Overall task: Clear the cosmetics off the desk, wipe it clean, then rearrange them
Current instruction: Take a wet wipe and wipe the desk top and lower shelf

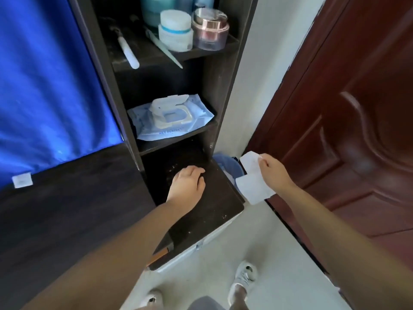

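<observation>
My right hand (273, 170) pinches a white wet wipe (253, 185), which hangs over a blue bin (228, 164) beside the desk. My left hand (186, 183) rests palm down on the dark desk top (201, 220), fingers together, with nothing in it. The desk surface bears no cosmetics and shows small wet specks. On the upper shelf stand a white jar with a blue band (175, 30), a pink jar with a clear lid (210, 27), a teal container (156, 7), a white brush (128, 51) and a pale spatula (165, 51). An open pack of wet wipes (169, 117) lies on the middle shelf.
A blue cloth (51, 86) covers the panel at the left above a dark surface (67, 209). A dark red door (346, 130) stands open at the right. My feet in pale shoes (243, 278) stand on the light floor.
</observation>
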The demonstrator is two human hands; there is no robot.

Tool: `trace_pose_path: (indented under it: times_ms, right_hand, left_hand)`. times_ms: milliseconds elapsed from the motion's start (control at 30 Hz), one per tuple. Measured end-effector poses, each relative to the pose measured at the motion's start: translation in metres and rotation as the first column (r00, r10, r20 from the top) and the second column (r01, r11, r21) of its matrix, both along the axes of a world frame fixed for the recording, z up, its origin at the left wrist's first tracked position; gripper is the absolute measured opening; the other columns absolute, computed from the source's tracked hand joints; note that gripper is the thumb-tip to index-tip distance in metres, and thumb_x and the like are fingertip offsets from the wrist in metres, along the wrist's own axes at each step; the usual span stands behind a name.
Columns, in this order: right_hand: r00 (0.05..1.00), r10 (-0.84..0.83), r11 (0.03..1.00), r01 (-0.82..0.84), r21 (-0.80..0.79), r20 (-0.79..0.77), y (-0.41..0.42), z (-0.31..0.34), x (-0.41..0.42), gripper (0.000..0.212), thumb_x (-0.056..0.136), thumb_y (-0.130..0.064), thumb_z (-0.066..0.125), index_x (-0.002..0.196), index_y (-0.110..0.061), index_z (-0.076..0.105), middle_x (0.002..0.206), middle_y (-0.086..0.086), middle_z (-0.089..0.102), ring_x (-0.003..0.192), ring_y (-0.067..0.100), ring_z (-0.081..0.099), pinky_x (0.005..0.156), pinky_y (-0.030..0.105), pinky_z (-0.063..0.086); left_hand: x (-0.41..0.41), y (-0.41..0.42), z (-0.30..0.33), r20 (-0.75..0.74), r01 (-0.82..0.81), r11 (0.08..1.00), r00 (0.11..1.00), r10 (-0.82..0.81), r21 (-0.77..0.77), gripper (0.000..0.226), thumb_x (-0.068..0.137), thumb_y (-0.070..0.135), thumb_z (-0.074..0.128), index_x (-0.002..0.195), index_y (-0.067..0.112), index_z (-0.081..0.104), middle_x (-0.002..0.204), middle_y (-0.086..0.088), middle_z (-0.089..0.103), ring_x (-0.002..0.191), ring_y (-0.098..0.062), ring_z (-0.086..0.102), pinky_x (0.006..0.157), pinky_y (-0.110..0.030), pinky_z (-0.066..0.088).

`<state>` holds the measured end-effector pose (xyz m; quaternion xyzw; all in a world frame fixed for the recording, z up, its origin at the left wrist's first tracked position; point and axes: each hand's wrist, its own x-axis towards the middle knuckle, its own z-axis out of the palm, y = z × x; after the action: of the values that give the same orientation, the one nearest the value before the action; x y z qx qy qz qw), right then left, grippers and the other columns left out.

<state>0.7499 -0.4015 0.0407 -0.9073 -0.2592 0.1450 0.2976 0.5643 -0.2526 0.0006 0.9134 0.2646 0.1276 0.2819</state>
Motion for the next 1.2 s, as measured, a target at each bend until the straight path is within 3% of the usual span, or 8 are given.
trace_pose_path:
  times_ms: [233,367,533,633,733,933,1067,1200]
  right_hand:
    - [0.939,0.334,0.936,-0.341,-0.088,-0.083,0.052,-0.108,0.060,0.035,0.095,-0.019,0.041,0.127,-0.023,0.052,0.104,0.000,0.060,0.103,0.017,0.056,0.084,0.018,0.038]
    - [0.631,0.771,0.607,-0.768,-0.203,-0.083,0.032,-0.190,0.020,0.037,0.096,-0.017,0.042,0.132,-0.011,0.049,0.139,0.014,0.047,0.132,0.031,0.040,0.108,0.032,0.033]
    - [0.290,0.957,0.235,-0.818,-0.525,-0.024,0.022,-0.240,0.017,0.065,0.089,-0.053,0.015,0.147,-0.023,0.017,0.156,0.014,0.014,0.141,0.042,-0.001,0.113,0.057,0.015]
    - [0.365,0.931,0.324,-0.789,-0.523,0.027,0.090,-0.244,0.055,0.061,0.092,-0.055,0.004,0.145,-0.031,-0.015,0.155,0.005,-0.023,0.137,0.029,-0.029,0.116,0.049,-0.011]
    - [0.476,0.879,0.409,-0.744,-0.529,0.010,0.116,-0.242,0.056,0.060,0.097,-0.048,0.010,0.145,-0.022,-0.016,0.155,0.005,-0.024,0.141,0.025,-0.025,0.117,0.045,-0.010]
    - [0.312,0.950,0.298,-0.863,-0.407,0.035,-0.049,-0.242,-0.024,0.062,0.098,-0.045,0.009,0.147,-0.009,0.019,0.155,0.012,0.016,0.144,0.029,0.012,0.114,0.046,0.013]
    - [0.245,0.966,0.258,-0.869,-0.422,0.086,-0.007,-0.248,-0.029,0.059,0.099,-0.044,0.008,0.145,-0.013,0.026,0.154,0.009,0.023,0.143,0.026,0.015,0.112,0.050,0.023]
    - [0.250,0.968,0.236,-0.868,-0.437,0.026,0.056,-0.247,-0.067,0.059,0.097,-0.043,0.014,0.148,-0.015,0.002,0.158,0.004,-0.008,0.144,0.022,-0.015,0.118,0.043,-0.009]
  left_hand:
    - [0.011,-0.060,-0.106,-0.204,-0.501,0.837,0.862,0.463,-0.218,0.033,0.093,0.013,0.046,0.125,0.010,0.051,0.129,-0.009,0.051,0.118,-0.026,0.045,0.099,-0.035,0.036]
    - [0.001,-0.079,-0.144,-0.242,-0.684,0.698,0.728,0.641,-0.211,0.034,0.091,0.008,0.049,0.124,0.005,0.050,0.130,-0.013,0.048,0.119,-0.029,0.044,0.097,-0.040,0.041]
    - [-0.008,-0.076,-0.171,-0.208,-0.750,0.650,0.660,0.722,-0.120,0.036,0.090,0.010,0.048,0.124,0.000,0.049,0.136,-0.018,0.043,0.124,-0.034,0.039,0.103,-0.041,0.034]
    - [-0.005,-0.064,-0.183,-0.207,-0.720,0.693,0.684,0.699,-0.041,0.042,0.089,0.016,0.044,0.128,0.001,0.046,0.139,-0.019,0.039,0.129,-0.035,0.033,0.109,-0.044,0.026]
    - [-0.006,-0.053,-0.195,-0.234,-0.728,0.685,0.671,0.704,-0.029,0.042,0.094,0.014,0.045,0.134,0.002,0.040,0.145,-0.018,0.031,0.136,-0.033,0.024,0.114,-0.042,0.018]
    - [-0.011,-0.055,-0.201,-0.247,-0.677,0.736,0.716,0.652,-0.018,0.042,0.094,0.020,0.040,0.131,0.000,0.043,0.145,-0.021,0.031,0.137,-0.035,0.022,0.115,-0.041,0.010]
    - [-0.012,-0.053,-0.198,-0.196,-0.684,0.725,0.725,0.661,-0.085,0.043,0.094,0.021,0.037,0.131,0.000,0.043,0.146,-0.018,0.031,0.137,-0.031,0.022,0.114,-0.037,0.010]
    - [-0.013,-0.054,-0.193,-0.077,-0.726,0.607,0.660,0.748,-0.324,0.042,0.098,0.020,0.033,0.137,0.007,0.034,0.148,-0.009,0.029,0.137,-0.021,0.023,0.111,-0.028,0.015]
